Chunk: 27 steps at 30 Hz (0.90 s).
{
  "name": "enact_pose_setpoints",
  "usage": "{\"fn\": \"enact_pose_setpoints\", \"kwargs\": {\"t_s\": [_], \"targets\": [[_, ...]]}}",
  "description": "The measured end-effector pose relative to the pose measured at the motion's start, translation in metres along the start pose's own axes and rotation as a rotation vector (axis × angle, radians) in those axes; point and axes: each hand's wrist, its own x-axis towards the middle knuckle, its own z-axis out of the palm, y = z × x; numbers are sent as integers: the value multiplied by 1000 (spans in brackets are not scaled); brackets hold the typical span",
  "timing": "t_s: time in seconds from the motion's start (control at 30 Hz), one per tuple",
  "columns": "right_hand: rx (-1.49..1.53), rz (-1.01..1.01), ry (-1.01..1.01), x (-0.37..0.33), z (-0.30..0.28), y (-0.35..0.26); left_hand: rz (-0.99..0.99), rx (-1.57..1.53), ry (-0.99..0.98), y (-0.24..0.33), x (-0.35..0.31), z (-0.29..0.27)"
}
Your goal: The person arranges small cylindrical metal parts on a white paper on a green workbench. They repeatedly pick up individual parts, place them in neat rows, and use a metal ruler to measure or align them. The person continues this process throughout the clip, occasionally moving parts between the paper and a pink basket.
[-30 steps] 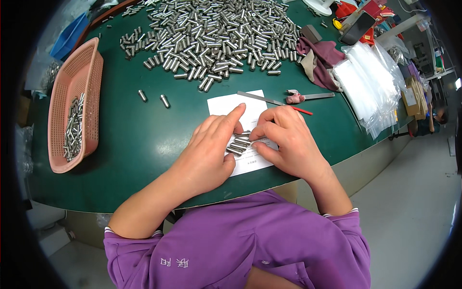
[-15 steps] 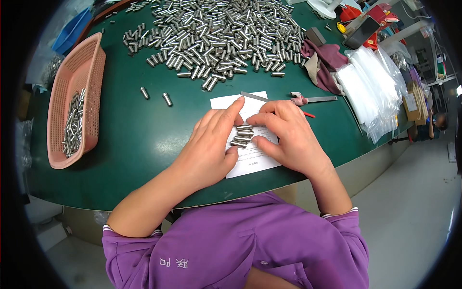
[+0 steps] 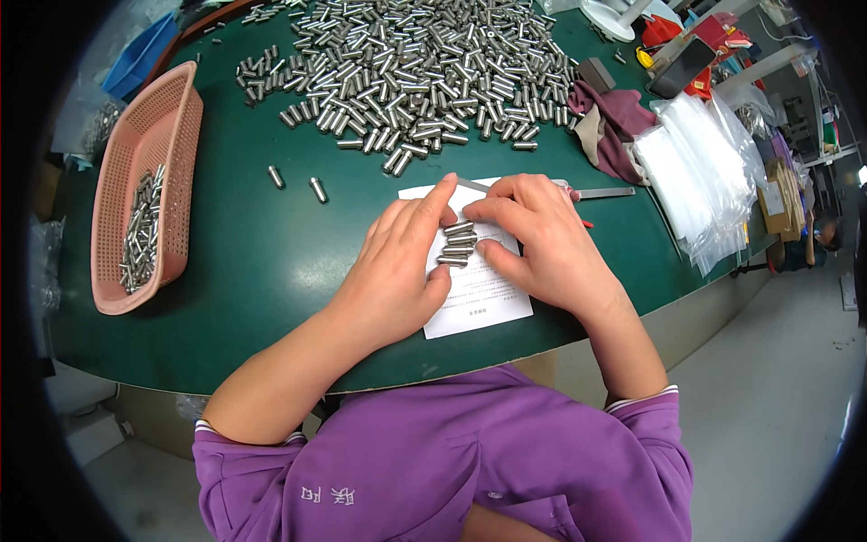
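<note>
A short row of shiny metal pins [image 3: 459,244] lies side by side on a printed white sheet of paper [image 3: 480,305]. My left hand [image 3: 390,269] rests along the row's left side, its fingers stretched forward and its thumb beside the nearest pins. On the right side, my right hand [image 3: 547,237] curves round with thumb and forefinger apart, close against the pin ends. Whether either hand presses on the pins I cannot tell. Beyond the fingertips a flat grey metal strip [image 3: 473,185] lies across the paper's far edge, partly hidden.
A large heap of metal pins [image 3: 415,72] covers the far table. Two loose pins [image 3: 318,190] lie nearer. At left stands a pink basket [image 3: 188,135] holding more pins. To the right are a maroon cloth [image 3: 619,126], clear plastic bags [image 3: 691,172] and a metal tool [image 3: 605,192].
My right hand has shifted slightly up and left, covering more of the tool behind it. The pins now sit in a more even row. My left hand has hardly moved.
</note>
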Motion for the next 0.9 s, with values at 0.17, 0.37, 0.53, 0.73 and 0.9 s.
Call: {"fn": "enact_pose_setpoints", "kwargs": {"t_s": [0.17, 0.37, 0.53, 0.73, 0.9], "targets": [[-11, -7, -12, 6, -3, 1, -10, -15, 15, -2, 1, 1], [11, 7, -10, 7, 1, 4, -24, -37, 13, -2, 2, 0], [25, 13, -14, 4, 2, 3, -19, -32, -2, 0, 2, -1], [20, 23, -71, -5, -7, -6, -13, 109, -16, 7, -6, -7], [135, 16, -57, -7, -6, -10, -160, 54, -99, 25, -14, -14]]}}
